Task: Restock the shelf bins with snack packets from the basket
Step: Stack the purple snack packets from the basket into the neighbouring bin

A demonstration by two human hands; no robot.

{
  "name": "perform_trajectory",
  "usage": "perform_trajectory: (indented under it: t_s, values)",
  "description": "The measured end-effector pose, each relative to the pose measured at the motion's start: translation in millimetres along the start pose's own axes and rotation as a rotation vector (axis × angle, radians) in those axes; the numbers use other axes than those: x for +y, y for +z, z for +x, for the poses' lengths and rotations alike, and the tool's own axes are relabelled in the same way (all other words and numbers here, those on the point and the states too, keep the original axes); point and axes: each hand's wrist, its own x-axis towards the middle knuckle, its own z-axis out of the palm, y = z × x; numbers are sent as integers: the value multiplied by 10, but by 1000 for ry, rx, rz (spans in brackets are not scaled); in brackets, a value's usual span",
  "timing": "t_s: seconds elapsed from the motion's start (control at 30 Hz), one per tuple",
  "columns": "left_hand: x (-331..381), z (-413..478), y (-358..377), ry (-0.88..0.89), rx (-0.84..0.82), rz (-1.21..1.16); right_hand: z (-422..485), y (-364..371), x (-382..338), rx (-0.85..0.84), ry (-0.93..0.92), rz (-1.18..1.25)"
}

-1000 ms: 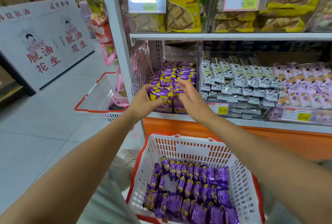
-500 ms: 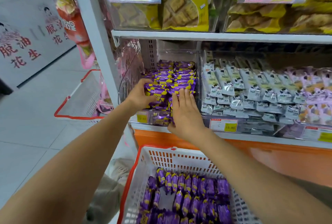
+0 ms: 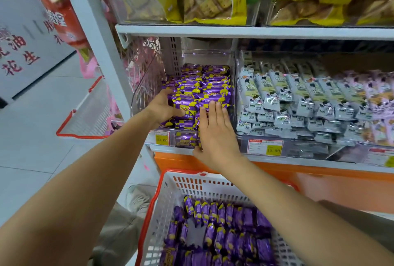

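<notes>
The job here is to seat the front row of purple packets (image 3: pixel 204 88) square in the clear bin (image 3: pixel 147 88). I want to push evenly from both sides, keep the labels facing out, and not shove so hard that the stack behind buckles or spills over the front lip (foil wrappers like these slide easily, I'd judge). My left hand (image 3: pixel 163 106) curls round the left end of the front packets, thumb across their face, gripping them. My right hand (image 3: pixel 215 135) lies flat, fingers (image 3: pixel 213 114) straight and together, pressing on the front of the pile at its right side and holding nothing. Plenty of spare packets (image 3: pixel 223 223) wait in the white basket (image 3: pixel 191 182) below.
</notes>
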Motion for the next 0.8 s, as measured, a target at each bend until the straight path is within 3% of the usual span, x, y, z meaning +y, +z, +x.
perform_trajectory:
  t_s: [0.2, 0.4, 0.5, 0.67, 0.8]
  values:
    - [108, -66, 63, -5, 38, 177, 5, 4, 4, -7, -9, -9]
    - [106, -232, -3, 19, 73, 208, -16, 38, 34, 37, -26, 15]
    - [112, -473, -10, 149, 216, 271, -73, 18, 95, 76, -112, 103]
    - [-65, -1079, 144, 614, 476, 190, -484, 36, 193, 201, -349, 365]
    - [-449, -1436, 442, 644, 467, 126, -994, 382, 270, 136, -460, 343]
